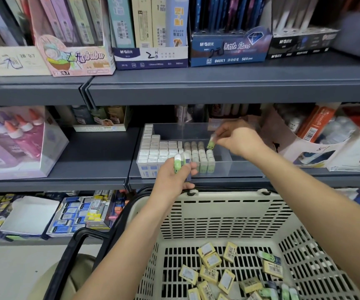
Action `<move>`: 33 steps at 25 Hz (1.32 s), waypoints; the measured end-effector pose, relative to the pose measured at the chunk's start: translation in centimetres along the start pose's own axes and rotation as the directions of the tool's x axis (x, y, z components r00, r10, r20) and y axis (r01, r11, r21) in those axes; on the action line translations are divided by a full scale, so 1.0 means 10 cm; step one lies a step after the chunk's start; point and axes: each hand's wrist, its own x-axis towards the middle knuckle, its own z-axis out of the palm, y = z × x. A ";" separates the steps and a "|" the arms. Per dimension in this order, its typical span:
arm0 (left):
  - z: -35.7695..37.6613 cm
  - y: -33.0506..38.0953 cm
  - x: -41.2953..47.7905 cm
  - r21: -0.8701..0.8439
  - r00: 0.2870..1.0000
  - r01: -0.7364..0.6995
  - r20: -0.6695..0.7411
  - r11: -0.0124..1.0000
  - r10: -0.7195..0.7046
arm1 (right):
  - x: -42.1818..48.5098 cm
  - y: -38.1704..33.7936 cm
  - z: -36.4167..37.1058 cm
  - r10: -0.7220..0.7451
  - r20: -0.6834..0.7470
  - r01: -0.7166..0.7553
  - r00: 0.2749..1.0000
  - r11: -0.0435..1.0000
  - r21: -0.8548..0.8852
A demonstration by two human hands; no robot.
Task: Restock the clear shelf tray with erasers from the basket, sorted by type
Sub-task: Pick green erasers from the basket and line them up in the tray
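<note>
The clear tray (pixel 245 167) sits at the front edge of the grey shelf (pixel 101 152), just above the far rim of the cream basket (pixel 228 197). Its left end is packed with white erasers (pixel 153 148) stood in stepped rows, deepest along the left wall. Beside them, toward the middle of the tray, stand rows of green erasers (pixel 202 158). The right hand (pixel 239 139) reaches over the tray from the right, thumb and fingertips pinching one green eraser (pixel 210 144) by its upper end. It hangs just above the back of the green rows, at their right edge. The left hand (pixel 170 178) is at the tray's front wall, fingers curled round a small bundle of erasers (pixel 180 162): green-and-white ones with a dark blue one beside them, their tops poking up above the fingers. Down in the basket, yellow-boxed erasers (pixel 209 273) lie scattered across the slotted floor. A few loose green erasers (pixel 269 256) lie near its right side and front right corner.
</note>
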 end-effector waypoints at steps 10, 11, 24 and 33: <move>0.00 -0.13 0.07 -0.051 1.000 0.005 -0.012 0.999 -0.006 | 0.12 0.02 0.20 -0.002 0.181 0.067 0.984 0.934 -0.350; 0.00 -0.13 0.07 -0.049 1.000 0.006 -0.010 0.999 -0.006 | 0.10 0.01 0.18 -0.012 0.186 0.081 0.983 0.927 -0.367; 0.13 -0.03 0.00 -0.094 0.998 0.005 0.056 0.996 0.000 | -0.46 -0.09 -0.11 -0.251 0.249 0.173 0.935 0.939 0.299; 0.02 -0.09 0.01 0.039 0.998 -0.005 -0.060 0.999 0.008 | -0.09 -0.06 -0.12 -0.178 -0.093 0.169 0.980 0.980 -0.102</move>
